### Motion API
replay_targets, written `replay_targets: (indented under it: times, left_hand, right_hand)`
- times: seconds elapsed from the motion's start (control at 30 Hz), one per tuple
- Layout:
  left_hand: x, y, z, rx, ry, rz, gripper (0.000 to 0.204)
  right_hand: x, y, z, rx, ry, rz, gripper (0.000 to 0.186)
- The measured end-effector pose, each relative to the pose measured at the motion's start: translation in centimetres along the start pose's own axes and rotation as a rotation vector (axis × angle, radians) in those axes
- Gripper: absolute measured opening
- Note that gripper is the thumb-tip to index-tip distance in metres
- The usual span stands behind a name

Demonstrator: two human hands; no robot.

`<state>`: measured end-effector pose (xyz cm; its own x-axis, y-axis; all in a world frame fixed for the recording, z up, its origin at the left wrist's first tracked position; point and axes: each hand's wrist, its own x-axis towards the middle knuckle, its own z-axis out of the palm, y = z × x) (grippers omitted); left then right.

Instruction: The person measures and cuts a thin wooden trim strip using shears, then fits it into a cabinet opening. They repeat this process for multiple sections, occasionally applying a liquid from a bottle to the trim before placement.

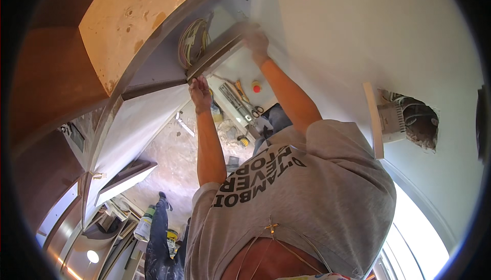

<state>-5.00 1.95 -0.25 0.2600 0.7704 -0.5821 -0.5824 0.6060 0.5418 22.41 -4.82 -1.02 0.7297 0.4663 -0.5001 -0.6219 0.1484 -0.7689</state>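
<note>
A long brown strip of board (217, 52) runs slantwise overhead, between the corner of a cabinet panel and the white wall. My left hand (201, 94) is raised to its lower left end, the fingers closed at the edge there. At the strip's other end, close to the wall, is my right hand (255, 43). Its fingers are smeared by motion, so I cannot make out their grip. A coil of thin cable (193, 43) hangs just behind the strip, above my left hand.
Below my arms, a ledge carries scissors (257, 111), a yellow utility knife (241, 90) and a red round object (257, 86). A tape measure (243, 141) lies lower. The right wall (409, 39) has a ragged hole (420, 119). Paint-spattered dark trousers (158, 244) show at lower left.
</note>
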Motion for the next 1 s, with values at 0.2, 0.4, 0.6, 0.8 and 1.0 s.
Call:
replay_targets:
  times: [0.2, 0.4, 0.6, 0.8, 1.0]
  left_hand:
    - [-3.1, -0.9, -1.7, -0.092, 0.005, -0.020, 0.017]
    - [-7.2, -1.0, -4.8, -0.199, -0.023, -0.023, 0.017]
    - [-12.3, -0.2, -5.5, -0.295, -0.012, -0.039, 0.025]
    - [-20.1, 0.5, -1.6, -0.031, -0.257, -0.043, 0.051]
    - [-26.1, -1.0, 1.3, 0.186, -0.227, 0.082, 0.048]
  right_hand:
    - [-6.8, -4.8, -0.6, -0.011, -0.166, -0.060, 0.028]
    - [-12.5, -6.3, 0.1, -0.129, -0.232, -0.061, 0.010]
    - [-17.4, -7.0, 2.3, -0.111, -0.401, -0.018, 0.010]
    - [-22.2, -5.0, 3.1, -0.049, -0.546, 0.122, 0.012]
    - [-28.5, -2.1, 1.2, -0.245, -0.665, 0.268, 0.015]
